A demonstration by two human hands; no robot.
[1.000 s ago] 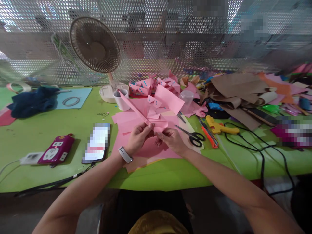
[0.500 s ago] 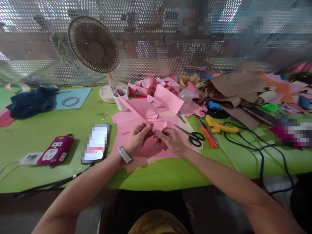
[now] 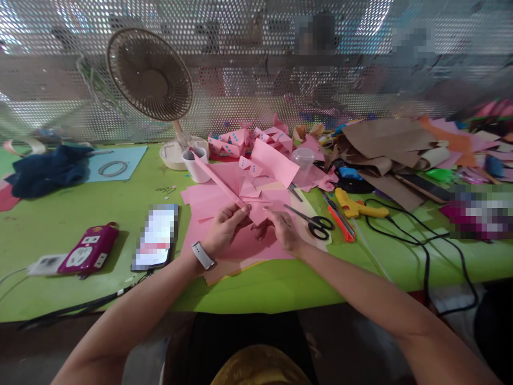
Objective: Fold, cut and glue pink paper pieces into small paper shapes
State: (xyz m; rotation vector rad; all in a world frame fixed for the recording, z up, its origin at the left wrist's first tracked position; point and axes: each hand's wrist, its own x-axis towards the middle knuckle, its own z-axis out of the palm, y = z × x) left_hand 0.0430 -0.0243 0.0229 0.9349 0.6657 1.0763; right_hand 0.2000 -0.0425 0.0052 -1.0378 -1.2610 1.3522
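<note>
Both the left hand (image 3: 225, 229) and the right hand (image 3: 284, 230) pinched a half-folded pink paper (image 3: 244, 195). Finished folded pieces (image 3: 244, 140) lay behind; flat sheets (image 3: 240, 248) remained underneath.

fan (image 3: 149, 75), white cup (image 3: 196, 164), phone (image 3: 156, 237), scissors (image 3: 315, 223), yellow glue gun (image 3: 358, 206) on green table (image 3: 72, 214).

Pink folded paper piece (image 3: 250, 206): several creased flaps, one long narrow strip sticking up-left toward white cup (image 3: 196, 163). Held just above pink sheet stack (image 3: 240, 246), nearer than the cup, pinched at both sides.
</note>
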